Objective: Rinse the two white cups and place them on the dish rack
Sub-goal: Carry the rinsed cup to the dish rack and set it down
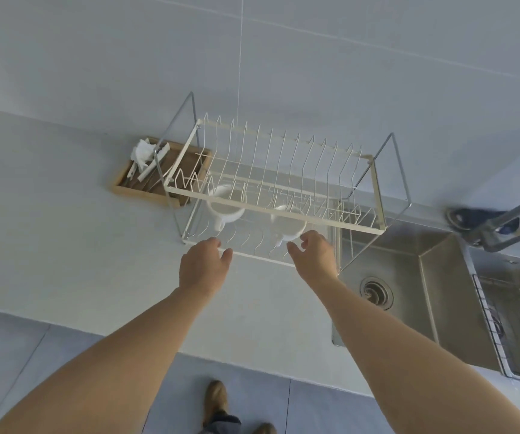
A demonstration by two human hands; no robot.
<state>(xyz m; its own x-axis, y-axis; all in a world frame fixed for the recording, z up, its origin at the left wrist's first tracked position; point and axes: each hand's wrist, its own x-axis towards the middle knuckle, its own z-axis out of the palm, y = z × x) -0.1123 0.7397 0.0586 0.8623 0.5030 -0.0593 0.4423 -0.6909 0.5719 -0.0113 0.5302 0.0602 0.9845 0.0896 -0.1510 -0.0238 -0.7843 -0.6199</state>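
Head view, looking steeply down: both white cups sit on the lower tier of the dish rack (271, 211), the left cup (225, 205) toward the rack's left end and the right cup (288, 223) nearer the middle, each with its handle turned toward the person. Neither hand holds anything. The left hand (204, 266) hovers at the rack's front rail with fingers loosely curled and empty; the right hand (313, 256) has thumb and fingers spread a little, just beside the right cup's handle, and I cannot tell whether a fingertip touches it. Judging by this, the placing looks done or nearly so. The main risk is the right hand catching that handle while it draws away, which could tip the cup off the thin wires or roll it against the front rail. A knock on the rail by either hand could also shift the light rack, whose right end stands at the edge of the sink (433, 296). Room for moving is generous toward the person: the counter (64, 245) in front of the rack is bare. Upward it is tighter, since the upper tier's frame crosses right over both cups, so hands should back out low and straight. A wooden tray (121, 189) of utensils lies behind the rack's left end, well out of the way.
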